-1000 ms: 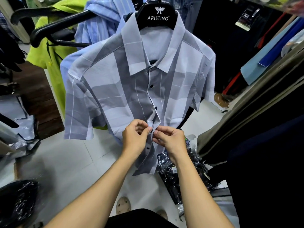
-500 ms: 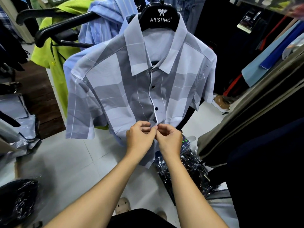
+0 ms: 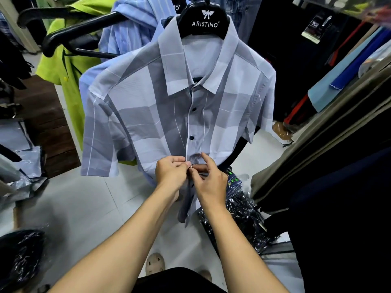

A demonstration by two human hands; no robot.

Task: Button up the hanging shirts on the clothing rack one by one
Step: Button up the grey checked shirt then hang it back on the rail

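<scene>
- Left hand (image 3: 171,173) and right hand (image 3: 208,181) meet at the placket, fingers curled, pinching the grey checked shirt (image 3: 148,115) by its third button.
- Two buttons above are fastened.
- The shirt hangs on a black hanger (image 3: 204,20), lime garment (image 3: 63,66) behind.

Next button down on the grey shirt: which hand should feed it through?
Probably right. The right hand sits on the button-side edge of the shirt, just above the next button; the left hand pinches the buttonhole edge.

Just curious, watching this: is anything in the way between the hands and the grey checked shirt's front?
Nothing visible: the left hand and right hand already pinch the grey checked shirt at its front opening.
</scene>
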